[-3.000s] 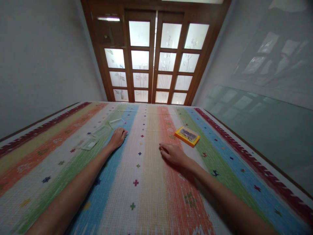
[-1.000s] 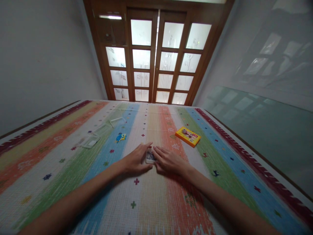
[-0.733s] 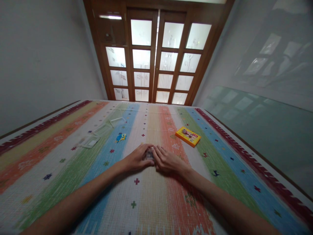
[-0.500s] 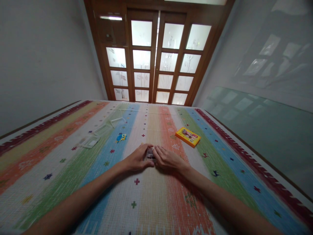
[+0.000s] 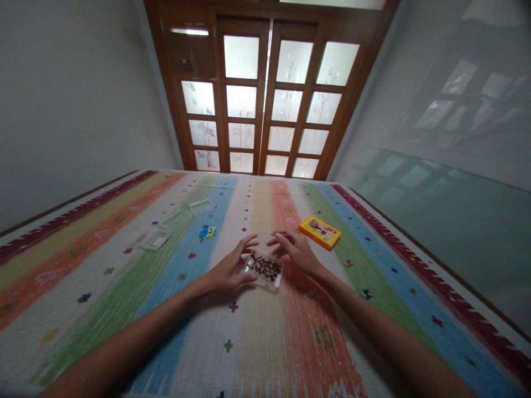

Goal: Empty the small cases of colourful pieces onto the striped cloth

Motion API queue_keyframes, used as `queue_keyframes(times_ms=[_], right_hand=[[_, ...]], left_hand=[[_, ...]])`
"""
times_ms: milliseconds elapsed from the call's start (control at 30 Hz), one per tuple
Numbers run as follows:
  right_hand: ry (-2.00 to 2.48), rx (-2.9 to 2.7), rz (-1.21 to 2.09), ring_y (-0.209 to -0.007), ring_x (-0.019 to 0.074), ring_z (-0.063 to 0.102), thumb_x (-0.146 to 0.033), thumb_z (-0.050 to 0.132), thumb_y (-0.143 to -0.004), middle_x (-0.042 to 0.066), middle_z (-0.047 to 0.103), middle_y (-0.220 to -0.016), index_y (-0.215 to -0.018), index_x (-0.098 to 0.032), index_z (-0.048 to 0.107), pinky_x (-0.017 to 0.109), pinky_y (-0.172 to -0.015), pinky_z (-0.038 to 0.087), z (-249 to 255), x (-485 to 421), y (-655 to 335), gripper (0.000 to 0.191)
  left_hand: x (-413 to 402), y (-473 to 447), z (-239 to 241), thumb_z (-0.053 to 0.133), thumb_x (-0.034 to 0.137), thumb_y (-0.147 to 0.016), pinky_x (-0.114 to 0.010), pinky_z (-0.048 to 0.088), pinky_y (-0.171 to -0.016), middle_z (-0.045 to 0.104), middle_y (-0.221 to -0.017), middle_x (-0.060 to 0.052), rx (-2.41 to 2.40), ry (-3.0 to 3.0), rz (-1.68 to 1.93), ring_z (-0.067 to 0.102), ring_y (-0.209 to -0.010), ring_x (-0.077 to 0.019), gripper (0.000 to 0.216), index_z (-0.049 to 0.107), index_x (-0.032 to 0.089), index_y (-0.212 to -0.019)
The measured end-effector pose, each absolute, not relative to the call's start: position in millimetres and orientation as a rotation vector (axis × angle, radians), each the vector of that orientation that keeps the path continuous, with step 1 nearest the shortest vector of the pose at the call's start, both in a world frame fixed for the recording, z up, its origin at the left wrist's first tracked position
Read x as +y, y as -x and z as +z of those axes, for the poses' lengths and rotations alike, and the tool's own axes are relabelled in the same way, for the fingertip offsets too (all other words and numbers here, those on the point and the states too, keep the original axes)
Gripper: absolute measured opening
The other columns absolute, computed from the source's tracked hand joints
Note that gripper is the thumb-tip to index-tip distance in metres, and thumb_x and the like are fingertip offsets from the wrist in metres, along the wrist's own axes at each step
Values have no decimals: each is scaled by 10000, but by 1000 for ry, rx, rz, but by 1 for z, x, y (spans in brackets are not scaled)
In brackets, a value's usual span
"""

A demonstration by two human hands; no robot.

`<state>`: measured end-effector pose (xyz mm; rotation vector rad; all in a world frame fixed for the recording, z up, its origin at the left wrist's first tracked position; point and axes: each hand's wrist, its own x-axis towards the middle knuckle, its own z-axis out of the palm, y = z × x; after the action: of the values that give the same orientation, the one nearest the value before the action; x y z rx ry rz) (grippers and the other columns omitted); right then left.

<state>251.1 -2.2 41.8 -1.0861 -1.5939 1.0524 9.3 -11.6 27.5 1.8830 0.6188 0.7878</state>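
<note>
A small clear plastic box sits in front of me with its lid raised. Inside lie several small dark brown pieces, like tiny building bricks. My left hand grips the box's left side, thumb at the near edge and fingers behind. On the far right, my right hand pinches the transparent lid, which stands up at the back of the box. The lid's outline is faint, and part of it is hidden by my fingers.
A yellow-orange box with a printed picture lies to the right. Blue and yellow small pieces form a cluster on the left. Beyond them are clear plastic containers on the striped tablecloth.
The box was shut and mostly covered by both hands. Its lid has swung up, showing the brown pieces, and my right hand has moved up and to the right with the lid.
</note>
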Motion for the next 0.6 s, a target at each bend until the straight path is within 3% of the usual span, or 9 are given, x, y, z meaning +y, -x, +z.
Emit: queue_keyframes(times_ms=[133,300,467,600], right_hand=[[1112,-1374,1228,-526,173,702,-544,644,-846,82,778,-834,-994,-184,618,234,-436,524,49,0,-246,390],[1106,-1319,1372,-525,165,704,-465,633,-887,106,783,-903,-1005,-182,608,238,-454,540,52,2,-239,308],[1127,-1336,1348,-697,195,749,-492,445,-989,144,739,-1141,-1157,-196,566,320,-598,599,40,6,-241,361],[1255,-1622,1113,-924,223,731,-442,340,-1017,145,722,-1153,-1081,-191,617,340,-730,575,27,8,-254,379]], left_hand=[[-15,-3,37,767,307,-827,-535,416,-1123,433,-1537,-147,587,-1844,725,470,-1376,-319,705,454,292,-1458],[-13,3,43,817,310,-771,-521,433,-1099,535,-1440,-165,597,-1697,660,567,-1276,-308,870,385,241,-1522],[-7,24,40,819,291,-749,-476,435,-1101,560,-1400,-137,699,-1653,729,558,-1283,-280,876,397,256,-1517],[-1,56,40,812,332,-733,-482,456,-1093,560,-1417,-139,877,-1659,858,566,-1281,-294,904,383,258,-1526]])
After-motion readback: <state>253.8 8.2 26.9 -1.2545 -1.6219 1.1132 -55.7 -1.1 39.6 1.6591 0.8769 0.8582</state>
